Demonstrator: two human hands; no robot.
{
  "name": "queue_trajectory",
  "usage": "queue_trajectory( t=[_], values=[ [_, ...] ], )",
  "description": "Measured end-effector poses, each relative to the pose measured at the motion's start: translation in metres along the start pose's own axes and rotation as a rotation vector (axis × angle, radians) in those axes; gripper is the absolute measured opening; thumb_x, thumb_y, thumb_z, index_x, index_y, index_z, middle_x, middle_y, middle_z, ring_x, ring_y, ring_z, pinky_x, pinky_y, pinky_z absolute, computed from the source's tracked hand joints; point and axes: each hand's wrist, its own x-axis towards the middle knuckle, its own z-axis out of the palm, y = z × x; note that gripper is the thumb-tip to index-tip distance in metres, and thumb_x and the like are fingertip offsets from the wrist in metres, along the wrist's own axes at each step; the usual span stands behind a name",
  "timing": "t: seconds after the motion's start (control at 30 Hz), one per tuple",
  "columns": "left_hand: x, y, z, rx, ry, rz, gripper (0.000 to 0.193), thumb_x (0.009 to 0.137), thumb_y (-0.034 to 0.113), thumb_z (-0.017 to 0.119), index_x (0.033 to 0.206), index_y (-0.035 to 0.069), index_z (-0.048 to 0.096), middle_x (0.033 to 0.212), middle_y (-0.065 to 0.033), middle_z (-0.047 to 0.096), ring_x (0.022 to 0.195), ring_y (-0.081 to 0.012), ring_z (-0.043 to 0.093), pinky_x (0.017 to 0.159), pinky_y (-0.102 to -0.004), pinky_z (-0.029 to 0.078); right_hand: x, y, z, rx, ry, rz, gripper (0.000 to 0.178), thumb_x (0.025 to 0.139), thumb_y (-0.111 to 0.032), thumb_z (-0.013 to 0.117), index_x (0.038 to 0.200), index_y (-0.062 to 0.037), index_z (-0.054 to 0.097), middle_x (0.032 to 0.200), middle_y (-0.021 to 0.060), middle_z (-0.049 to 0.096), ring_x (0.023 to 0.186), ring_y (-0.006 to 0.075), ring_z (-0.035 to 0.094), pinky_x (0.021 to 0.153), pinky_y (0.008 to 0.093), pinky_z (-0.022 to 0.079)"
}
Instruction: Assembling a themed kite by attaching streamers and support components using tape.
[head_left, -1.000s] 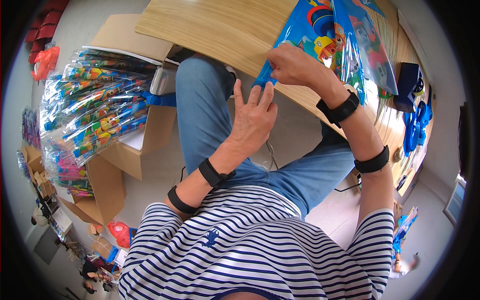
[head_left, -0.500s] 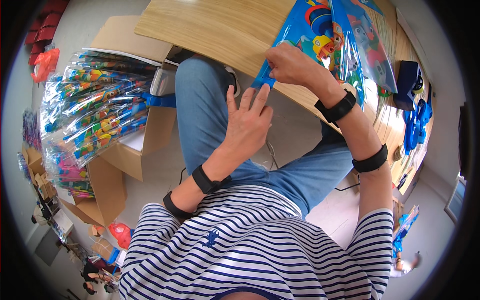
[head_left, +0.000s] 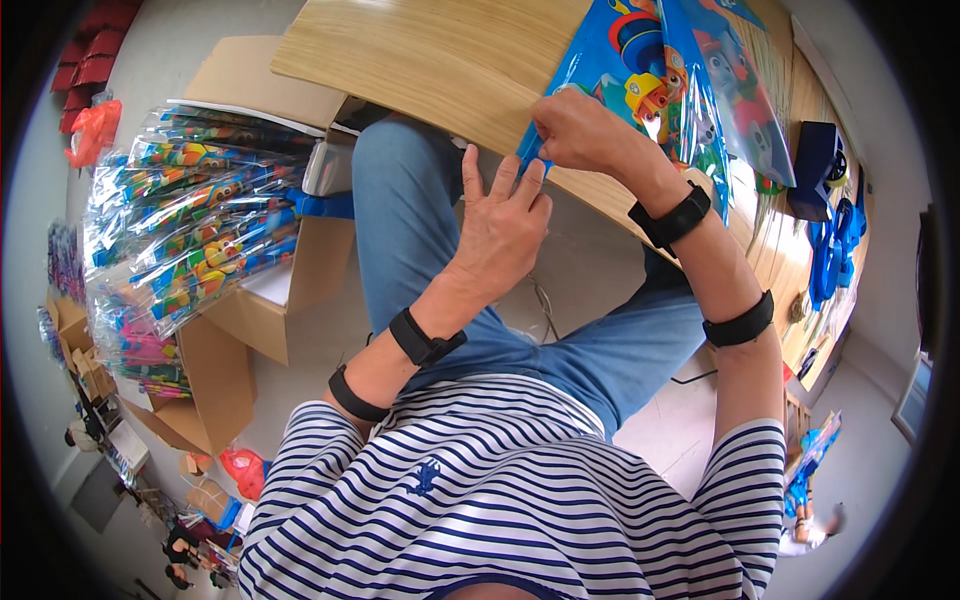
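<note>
The right hand point(head_left: 585, 130) pinches the near corner of a blue cartoon-printed plastic bag point(head_left: 640, 75) at the wooden table point(head_left: 430, 60) edge, apparently steadying it. Just below, the left hand point(head_left: 500, 225) spreads open-fingered, its fingertips touching that corner.

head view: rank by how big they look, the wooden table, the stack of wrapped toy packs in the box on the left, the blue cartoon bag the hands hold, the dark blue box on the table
1. wooden table
2. stack of wrapped toy packs
3. blue cartoon bag, though it runs off the top edge, so its full extent is unsure
4. dark blue box

The right hand pinches the bag's corner; the left hand touches it below.
</note>
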Motion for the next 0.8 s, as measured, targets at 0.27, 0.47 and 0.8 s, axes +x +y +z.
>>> queue_trajectory(
  t=[0.27,0.47,0.8],
  values=[
    [0.003,0.001,0.005,0.147,-0.026,0.052,0.025,0.066,0.016,0.079,0.081,0.002,0.064,0.129,-0.0139,0.051,0.121,-0.0319,0.048,0.107,-0.0711,0.020,-0.002,-0.007,-0.014,-0.033,0.030,0.051,0.015,0.064,-0.014,0.070,0.073,-0.0008,0.069,0.077,0.0196,0.068,0.077,0.0387,0.068,0.063,0.0441,0.055],
    [0.005,0.003,0.005,0.187,-0.054,0.068,0.026,0.066,0.017,0.079,0.081,0.002,0.065,0.126,-0.0155,0.051,0.117,-0.0287,0.050,0.107,-0.0720,0.020,-0.003,-0.020,-0.033,-0.074,-0.024,0.284,0.035,0.068,-0.032,0.079,0.076,-0.0015,0.064,0.071,0.0160,0.066,0.073,0.0355,0.066,0.063,0.0440,0.052],
    [0.002,0.006,0.005,0.180,-0.043,0.050,0.026,0.063,0.017,0.080,0.078,0.003,0.064,0.127,-0.0152,0.051,0.118,-0.0271,0.049,0.107,-0.0717,0.021,-0.032,-0.019,-0.024,0.185,0.448,0.380,0.027,0.070,-0.023,0.079,0.075,-0.0033,0.060,0.067,0.0143,0.064,0.066,0.0316,0.064,0.058,0.0412,0.048]
  ],
)
